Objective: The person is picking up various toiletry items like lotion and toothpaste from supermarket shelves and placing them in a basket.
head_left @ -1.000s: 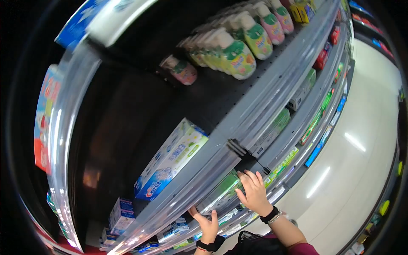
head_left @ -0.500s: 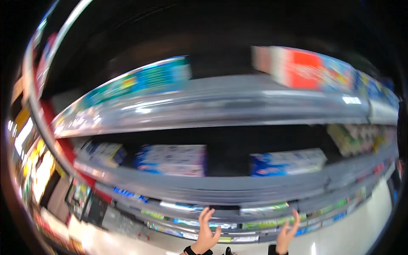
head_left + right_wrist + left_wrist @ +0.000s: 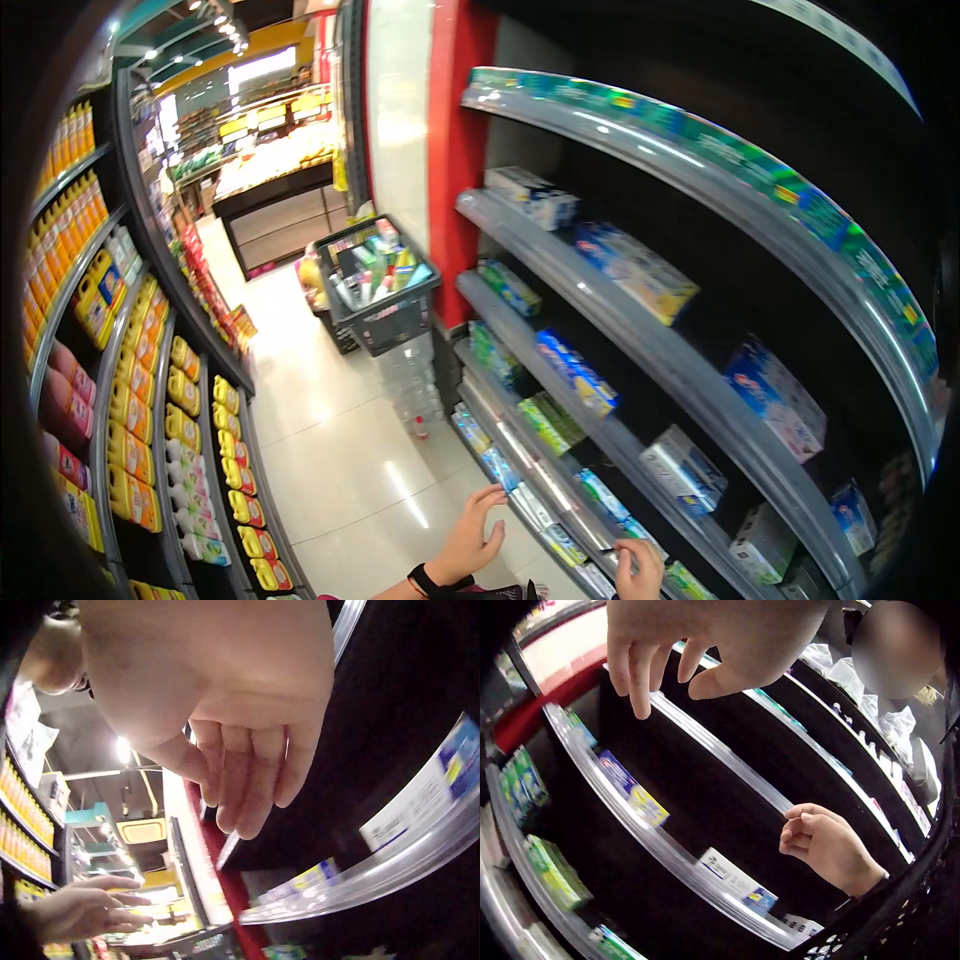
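My left hand [image 3: 468,540] hangs over the floor beside the lower shelves, fingers loosely bent and nothing in them. To its right, my right hand [image 3: 638,570] is held in front of the lower shelf edges, partly cut off by the bottom of the head view. In the right wrist view the right hand [image 3: 240,742] has a bare palm and relaxed fingers. Toothpaste-type boxes stand near both hands: a white and blue box [image 3: 685,468], a blue box [image 3: 577,372] and a green box [image 3: 550,422]. A larger blue and white box [image 3: 775,397] sits on a higher shelf.
A dark shopping basket [image 3: 390,325] full of packages stands at the aisle's far end by a red post [image 3: 462,150]. Shelves of yellow bottles [image 3: 130,440] line the left. Pale tiled floor [image 3: 340,470] lies between, and clear shelf edges [image 3: 650,360] curve along the right.
The right hand was on a green box in a lower shelf, with the left hand at its other end; both have come away with nothing. The view has swung left toward the basket and aisle.
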Demonstrator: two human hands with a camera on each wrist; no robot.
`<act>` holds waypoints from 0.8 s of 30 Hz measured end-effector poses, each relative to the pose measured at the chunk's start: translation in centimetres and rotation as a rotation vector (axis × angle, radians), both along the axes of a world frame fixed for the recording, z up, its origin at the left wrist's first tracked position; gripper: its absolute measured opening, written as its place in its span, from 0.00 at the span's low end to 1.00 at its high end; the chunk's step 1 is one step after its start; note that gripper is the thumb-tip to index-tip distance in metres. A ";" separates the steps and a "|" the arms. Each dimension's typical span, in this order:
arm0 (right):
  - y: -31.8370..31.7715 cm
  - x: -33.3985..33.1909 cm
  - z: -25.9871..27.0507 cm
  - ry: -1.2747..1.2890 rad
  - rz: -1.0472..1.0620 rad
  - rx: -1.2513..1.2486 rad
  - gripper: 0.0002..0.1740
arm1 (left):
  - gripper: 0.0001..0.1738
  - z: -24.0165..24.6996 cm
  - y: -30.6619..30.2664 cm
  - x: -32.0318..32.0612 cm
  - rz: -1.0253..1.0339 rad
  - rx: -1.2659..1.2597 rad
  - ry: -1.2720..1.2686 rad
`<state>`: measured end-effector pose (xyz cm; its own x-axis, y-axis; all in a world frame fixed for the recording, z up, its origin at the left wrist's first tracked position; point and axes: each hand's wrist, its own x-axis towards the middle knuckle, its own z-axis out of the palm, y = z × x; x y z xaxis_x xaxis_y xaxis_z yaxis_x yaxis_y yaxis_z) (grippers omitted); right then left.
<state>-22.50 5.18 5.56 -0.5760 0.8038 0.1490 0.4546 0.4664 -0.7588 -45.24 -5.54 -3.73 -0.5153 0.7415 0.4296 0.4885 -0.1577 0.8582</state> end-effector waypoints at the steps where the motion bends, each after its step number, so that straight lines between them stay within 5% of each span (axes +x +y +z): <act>1: -0.8 -1.8 -1.7 -0.069 0.085 0.046 0.11 | 0.25 -0.4 -2.4 -2.1 0.068 -0.021 0.033; 3: -1.5 -6.7 -4.6 0.011 0.285 0.250 0.13 | 0.23 -1.4 -7.0 -6.2 0.195 -0.030 0.082; 8: -7.7 -18.2 -6.4 0.026 0.472 0.213 0.06 | 0.24 -3.2 -19.8 -13.9 0.474 -0.132 0.107; 15: -14.3 -32.4 -8.0 -0.067 1.033 0.295 0.08 | 0.25 -6.9 -35.7 -14.9 1.005 -0.248 -0.028; 24: -17.9 -49.0 -11.7 0.036 1.288 0.195 0.06 | 0.23 -11.7 -40.0 -14.9 1.391 -0.420 -0.248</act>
<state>-71.52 -12.77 -6.18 -0.9055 -0.3559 0.2311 -0.4179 0.6530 -0.6316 -60.18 -45.55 -15.42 -0.9283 -0.3553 0.1096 -0.1275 0.5812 0.8037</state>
